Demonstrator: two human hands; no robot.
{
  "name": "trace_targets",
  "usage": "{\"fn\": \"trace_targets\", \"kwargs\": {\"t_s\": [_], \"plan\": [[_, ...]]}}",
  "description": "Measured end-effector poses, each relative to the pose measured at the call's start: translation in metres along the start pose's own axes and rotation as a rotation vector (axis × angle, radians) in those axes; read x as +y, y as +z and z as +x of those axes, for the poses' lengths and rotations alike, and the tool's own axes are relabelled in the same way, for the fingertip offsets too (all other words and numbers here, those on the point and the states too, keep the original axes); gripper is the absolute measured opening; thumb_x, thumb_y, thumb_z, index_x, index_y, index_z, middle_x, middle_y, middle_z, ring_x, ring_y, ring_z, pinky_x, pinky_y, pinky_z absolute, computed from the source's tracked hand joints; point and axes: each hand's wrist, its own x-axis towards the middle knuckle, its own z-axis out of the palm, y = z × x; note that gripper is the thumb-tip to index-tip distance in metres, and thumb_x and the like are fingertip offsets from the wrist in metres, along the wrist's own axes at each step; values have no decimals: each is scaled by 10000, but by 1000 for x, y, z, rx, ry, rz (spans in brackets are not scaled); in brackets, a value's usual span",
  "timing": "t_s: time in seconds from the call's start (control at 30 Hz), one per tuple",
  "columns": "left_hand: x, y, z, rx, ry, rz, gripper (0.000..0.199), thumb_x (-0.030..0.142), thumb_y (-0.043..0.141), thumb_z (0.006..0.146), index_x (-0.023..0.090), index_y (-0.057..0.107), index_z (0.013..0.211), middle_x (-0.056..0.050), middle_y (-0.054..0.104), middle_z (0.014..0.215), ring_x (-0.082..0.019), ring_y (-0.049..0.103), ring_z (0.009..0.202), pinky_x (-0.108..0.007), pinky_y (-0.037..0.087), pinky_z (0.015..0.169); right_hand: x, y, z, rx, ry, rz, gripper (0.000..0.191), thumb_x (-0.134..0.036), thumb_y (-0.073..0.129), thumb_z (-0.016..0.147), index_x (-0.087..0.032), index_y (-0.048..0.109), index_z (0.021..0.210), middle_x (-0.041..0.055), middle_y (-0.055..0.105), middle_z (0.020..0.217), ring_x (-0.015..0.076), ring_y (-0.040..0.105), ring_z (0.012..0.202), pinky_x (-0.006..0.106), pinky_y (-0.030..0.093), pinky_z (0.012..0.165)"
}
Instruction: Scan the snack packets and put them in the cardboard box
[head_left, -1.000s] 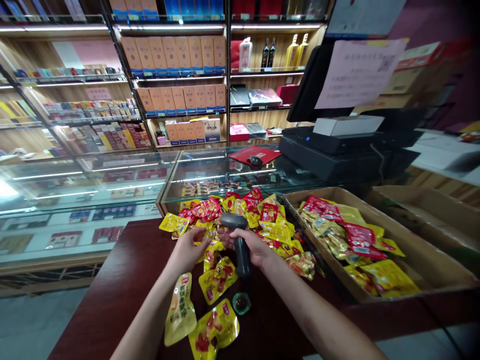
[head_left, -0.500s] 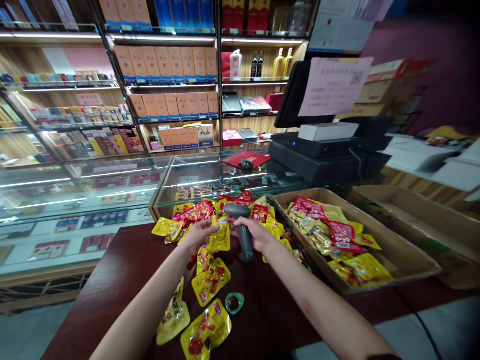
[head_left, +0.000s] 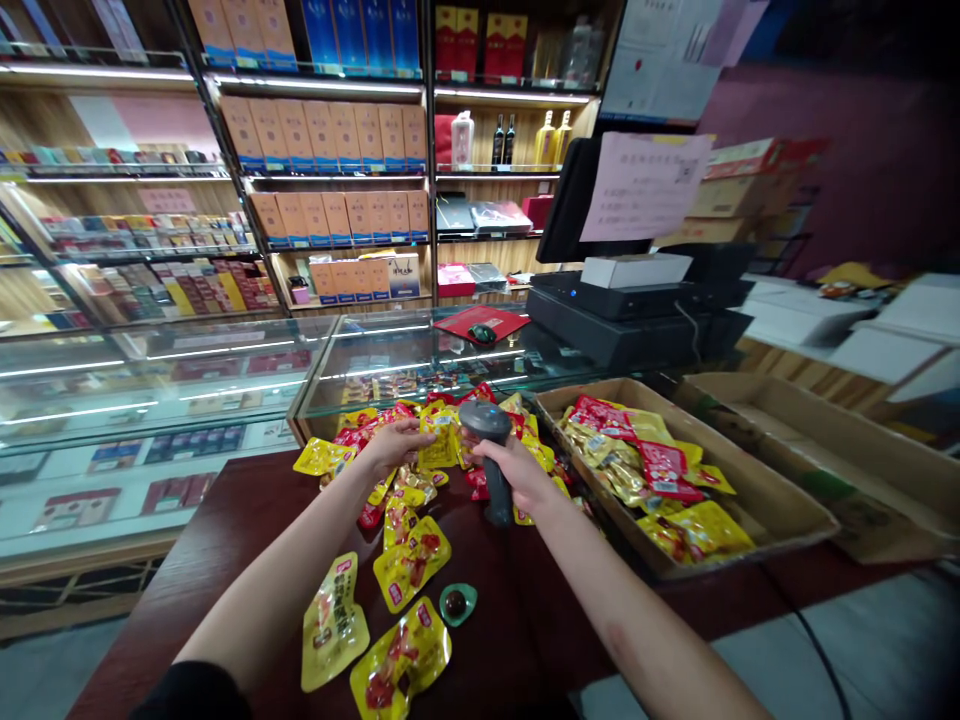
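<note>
The scanner (head_left: 497,500) sits inside the right grip (head_left: 519,472).

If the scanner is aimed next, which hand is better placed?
Likely the right hand: its fingers wrap the scanner, whereas the left hand seems occupied, pinching a yellow packet.

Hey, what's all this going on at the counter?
A person is holding a black handheld scanner in the right hand, while the left hand holds a small yellow packet close beside the scanner's head. More red and yellow packets lie loose on the dark table around the hands. To the right, an open cardboard box holds more of them.
</note>
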Motion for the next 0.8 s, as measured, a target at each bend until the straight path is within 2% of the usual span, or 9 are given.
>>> {"fn": "trace_targets", "kwargs": {"t_s": [0.13, 0.23, 0.3, 0.4, 0.8], "plan": [[5, 2, 4, 7, 39, 4, 462, 245, 878, 470, 145, 649, 859, -65, 698, 813, -182, 662, 730, -258, 496, 630, 2, 9, -18, -23, 10, -20, 182, -201, 654, 631, -165, 638, 808, 31, 689, 812, 150, 650, 667, 252, 544, 561], [9, 5, 6, -2, 64, 2, 461, 247, 876, 474, 147, 648, 863, -54, 695, 786, -161, 648, 665, -248, 486, 588, 5, 15, -28, -52, 17, -113, 145, -291, 647, 675, -155, 605, 705, 10, 630, 575, 118, 562, 452, 213, 451, 393], [11, 7, 9, 9, 65, 8, 480, 249, 879, 463, 148, 646, 870, -45, 691, 765, -140, 629, 607, -231, 469, 541, 8, 19, -30, -55, 6, -179, 193, -329, 628, 707, -157, 579, 634, -20, 542, 429, 89, 466, 344, 195, 384, 344], [12, 9, 12, 34, 74, 22, 476, 242, 879, 453, 152, 650, 860, -29, 681, 722, -125, 610, 569, -209, 441, 498, 12, 24, -31, -38, 5, -209, 226, -339, 625, 719, -171, 544, 591, -38, 490, 374, 74, 408, 297, 193, 350, 331], [12, 9, 10, 87, 72, 58, 525, 244, 880, 412, 148, 635, 867, -10, 663, 706, -110, 595, 557, -198, 413, 488, 12, 33, -33, -1, 23, -229, 211, -323, 599, 717, -186, 510, 584, -47, 472, 375, 83, 405, 302, 205, 347, 335]]}}
